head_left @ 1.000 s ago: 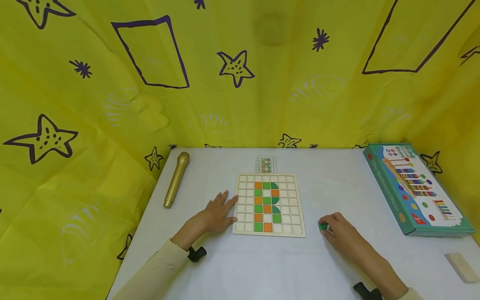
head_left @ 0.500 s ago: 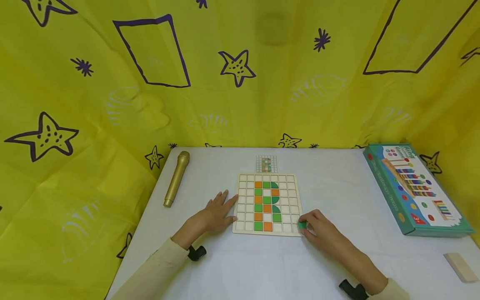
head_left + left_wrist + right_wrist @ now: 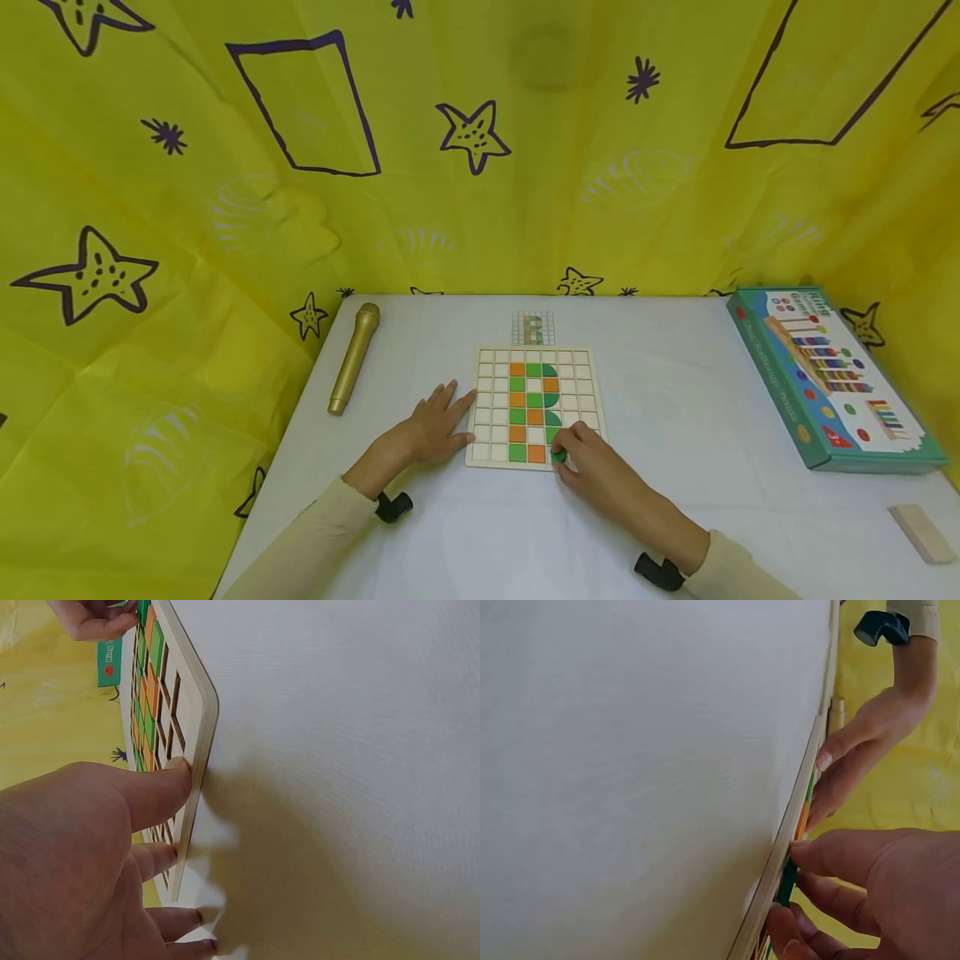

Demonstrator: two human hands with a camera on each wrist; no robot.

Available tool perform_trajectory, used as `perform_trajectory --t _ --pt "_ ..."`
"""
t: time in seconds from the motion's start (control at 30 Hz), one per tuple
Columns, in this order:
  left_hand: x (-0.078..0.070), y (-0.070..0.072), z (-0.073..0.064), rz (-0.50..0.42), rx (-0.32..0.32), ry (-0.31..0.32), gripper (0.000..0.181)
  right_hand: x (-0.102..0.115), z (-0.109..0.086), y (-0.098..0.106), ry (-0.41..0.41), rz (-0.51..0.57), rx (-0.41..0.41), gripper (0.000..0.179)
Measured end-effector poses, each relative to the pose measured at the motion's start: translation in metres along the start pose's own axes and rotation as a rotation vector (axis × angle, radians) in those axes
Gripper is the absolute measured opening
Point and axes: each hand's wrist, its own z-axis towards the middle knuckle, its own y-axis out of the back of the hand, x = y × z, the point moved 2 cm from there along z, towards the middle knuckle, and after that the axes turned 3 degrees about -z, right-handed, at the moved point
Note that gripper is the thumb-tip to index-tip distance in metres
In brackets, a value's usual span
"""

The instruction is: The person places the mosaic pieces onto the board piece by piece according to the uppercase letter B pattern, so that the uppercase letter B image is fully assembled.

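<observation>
A square wooden grid board lies on the table, with orange, light green and dark green tiles set in it in a letter-like pattern. My left hand rests at the board's left side, fingers spread; in the left wrist view its thumb touches the rim. Over the lower right of the pattern, my right hand pinches a dark green tile at the bottom row, beside an orange tile. The right wrist view shows the green tile between thumb and fingers at the board's edge. Part of it is hidden.
Behind the board lies a small pattern card. A gold microphone is at the left, and a green toy box stands at the right. Near the right edge lies a pale wooden block. A yellow curtain hangs behind the table.
My right hand has moved left with the green tile, from the bare table beside the board to the bottom row of the pattern. My left hand has stayed in place.
</observation>
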Motion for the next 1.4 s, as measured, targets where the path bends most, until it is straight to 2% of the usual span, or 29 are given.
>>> perform_trajectory --t 0.17,0.4,0.73,1.1,1.2,1.27,1.4 --pt "-0.001 0.0 -0.001 0.008 0.005 0.009 0.075 0.005 0.002 0.0 0.038 0.012 0.002 0.02" --pt "-0.001 0.001 -0.003 -0.003 0.006 0.007 0.074 0.005 0.003 0.001 0.018 0.04 0.035 0.018" --pt "-0.002 -0.001 -0.003 -0.001 0.007 -0.007 0.075 -0.005 0.006 0.007 0.073 0.041 0.108 0.021" --pt "-0.003 0.001 -0.002 -0.035 -0.001 -0.023 0.075 -0.008 0.005 0.009 0.086 0.015 0.086 0.018" --pt "0.002 0.001 -0.003 -0.102 -0.039 -0.029 0.076 -0.009 0.005 0.015 0.016 -0.008 0.075 0.015" --pt "0.007 0.001 -0.005 -0.131 -0.099 -0.036 0.077 -0.014 0.005 0.023 -0.041 -0.029 0.046 0.018" --pt "0.019 0.003 -0.014 -0.098 -0.255 -0.022 0.085 -0.032 0.004 0.045 -0.144 -0.086 -0.012 0.044"
